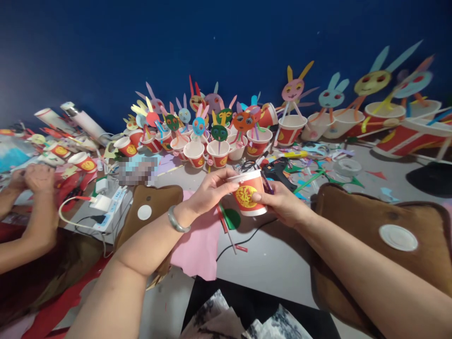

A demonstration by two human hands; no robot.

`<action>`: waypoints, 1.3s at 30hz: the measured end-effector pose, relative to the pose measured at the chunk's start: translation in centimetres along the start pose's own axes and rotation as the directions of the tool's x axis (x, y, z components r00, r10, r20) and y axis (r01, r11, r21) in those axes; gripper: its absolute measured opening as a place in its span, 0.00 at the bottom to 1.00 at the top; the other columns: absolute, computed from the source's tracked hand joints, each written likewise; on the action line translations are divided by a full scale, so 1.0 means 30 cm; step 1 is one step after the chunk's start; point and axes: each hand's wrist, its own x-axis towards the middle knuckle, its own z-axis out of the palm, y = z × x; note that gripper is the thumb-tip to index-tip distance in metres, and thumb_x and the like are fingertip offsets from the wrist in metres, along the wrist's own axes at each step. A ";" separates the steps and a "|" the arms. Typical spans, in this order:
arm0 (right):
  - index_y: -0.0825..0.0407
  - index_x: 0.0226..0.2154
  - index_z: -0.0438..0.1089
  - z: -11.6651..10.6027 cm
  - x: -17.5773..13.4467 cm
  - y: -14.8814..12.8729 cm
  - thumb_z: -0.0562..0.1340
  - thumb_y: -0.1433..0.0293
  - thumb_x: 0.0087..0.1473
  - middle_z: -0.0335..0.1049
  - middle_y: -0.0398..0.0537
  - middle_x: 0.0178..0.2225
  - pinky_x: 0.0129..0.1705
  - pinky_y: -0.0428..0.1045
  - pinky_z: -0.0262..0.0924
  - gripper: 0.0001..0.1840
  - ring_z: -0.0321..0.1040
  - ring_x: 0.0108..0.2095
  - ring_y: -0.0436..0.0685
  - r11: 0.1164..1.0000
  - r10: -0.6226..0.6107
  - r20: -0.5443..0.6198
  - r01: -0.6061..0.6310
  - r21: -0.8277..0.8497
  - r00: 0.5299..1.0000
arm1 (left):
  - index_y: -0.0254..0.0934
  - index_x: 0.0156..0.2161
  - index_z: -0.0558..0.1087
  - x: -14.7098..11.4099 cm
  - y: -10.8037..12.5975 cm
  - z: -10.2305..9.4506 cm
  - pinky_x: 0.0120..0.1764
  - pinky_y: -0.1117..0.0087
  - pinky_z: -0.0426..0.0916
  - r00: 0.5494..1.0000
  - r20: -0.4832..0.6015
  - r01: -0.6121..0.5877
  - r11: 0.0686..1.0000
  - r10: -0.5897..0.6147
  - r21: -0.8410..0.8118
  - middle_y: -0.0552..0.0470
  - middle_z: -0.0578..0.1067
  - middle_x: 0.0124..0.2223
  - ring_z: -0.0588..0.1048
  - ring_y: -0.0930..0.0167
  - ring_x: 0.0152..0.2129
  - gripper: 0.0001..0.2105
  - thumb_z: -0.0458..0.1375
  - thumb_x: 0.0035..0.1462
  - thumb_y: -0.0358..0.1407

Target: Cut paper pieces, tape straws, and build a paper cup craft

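In the middle of the head view a red and white paper cup (249,190) with a yellow round emblem is held upright above the table. My left hand (213,190) grips its left side near the rim, thumb in front. From the right, my right hand (284,202) clasps the cup with the thumb on the emblem. Something dark purple (267,186) shows beside the right fingers; its kind is unclear. Just behind the cup lie black-handled scissors (247,165) and a black glue gun (280,173). A green paper disc (231,219) is below my left hand.
Paper cups with rabbit-faced paper figures (219,134) line the blue wall. Brown cushions (356,235) flank my arms, and pink paper (197,240) lies between. At left are a power strip (113,207) with cables and another person's hands (38,179). Paper scraps litter the right side.
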 end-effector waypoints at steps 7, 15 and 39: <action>0.55 0.35 0.75 0.023 -0.010 -0.006 0.74 0.52 0.39 0.78 0.51 0.33 0.33 0.51 0.68 0.28 0.73 0.32 0.58 0.935 -0.264 -0.221 0.193 -0.299 0.939 | 0.38 0.47 0.70 -0.002 -0.009 -0.002 0.49 0.63 0.69 0.894 -0.190 -0.286 0.843 0.406 0.455 0.46 0.73 0.47 0.73 0.67 0.45 0.16 0.65 0.55 0.38; 0.50 0.25 0.66 0.061 -0.032 -0.029 0.73 0.50 0.39 0.62 0.40 0.18 0.21 0.47 0.51 0.25 0.57 0.21 0.51 0.804 -0.415 -0.339 0.165 -0.572 0.844 | 0.40 0.36 0.72 -0.012 0.006 0.003 0.48 0.59 0.66 0.782 0.000 -0.378 0.473 0.624 0.796 0.51 0.76 0.35 0.74 0.66 0.38 0.07 0.62 0.59 0.40; 0.54 0.32 0.74 0.043 -0.014 -0.008 0.74 0.51 0.40 0.77 0.49 0.29 0.30 0.51 0.69 0.25 0.73 0.29 0.59 0.889 -0.387 -0.206 0.304 -0.344 0.899 | 0.38 0.42 0.70 -0.009 0.049 -0.018 0.50 0.60 0.68 0.818 -0.046 -0.381 0.600 0.573 0.703 0.45 0.75 0.43 0.73 0.67 0.45 0.08 0.50 0.66 0.36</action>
